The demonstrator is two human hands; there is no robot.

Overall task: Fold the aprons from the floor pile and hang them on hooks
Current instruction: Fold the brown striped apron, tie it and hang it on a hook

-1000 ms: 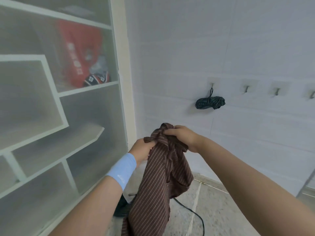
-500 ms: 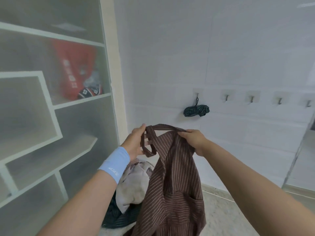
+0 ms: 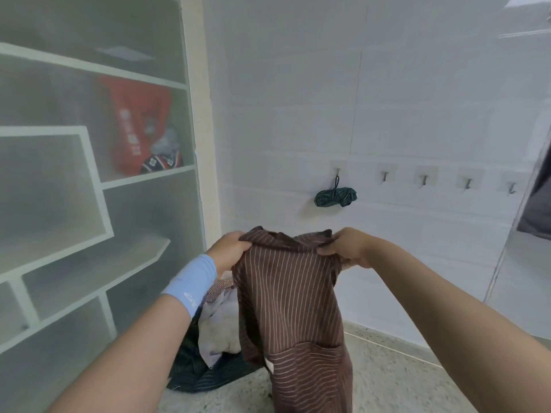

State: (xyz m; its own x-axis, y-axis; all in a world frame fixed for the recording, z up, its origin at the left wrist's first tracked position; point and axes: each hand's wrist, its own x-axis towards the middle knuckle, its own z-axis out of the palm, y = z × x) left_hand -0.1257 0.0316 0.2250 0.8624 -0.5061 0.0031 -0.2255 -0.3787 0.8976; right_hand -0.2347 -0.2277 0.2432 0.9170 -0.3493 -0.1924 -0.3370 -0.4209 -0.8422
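Note:
A brown striped apron [image 3: 293, 305] hangs in front of me, spread flat with its pocket low down. My left hand [image 3: 229, 252] grips its top left corner and my right hand [image 3: 346, 248] grips its top right corner. Below and to the left, a pile of aprons [image 3: 213, 344] lies on the floor, dark and pale cloth mixed. On the white wall a row of hooks runs to the right; the leftmost hook [image 3: 337, 173] carries a folded dark green apron [image 3: 335, 197], and the neighbouring hook [image 3: 385, 175] is bare.
A cabinet with frosted panels and white shelves [image 3: 98, 186] fills the left side, a red bag [image 3: 135, 129] behind its panel. Speckled floor [image 3: 393, 380] lies below the wall. A dark shape [image 3: 538, 204] stands at the right edge.
My hands have moved apart along the apron's top edge, from a bunched grip to holding its two corners. The apron now hangs spread out. The view has tilted up and back.

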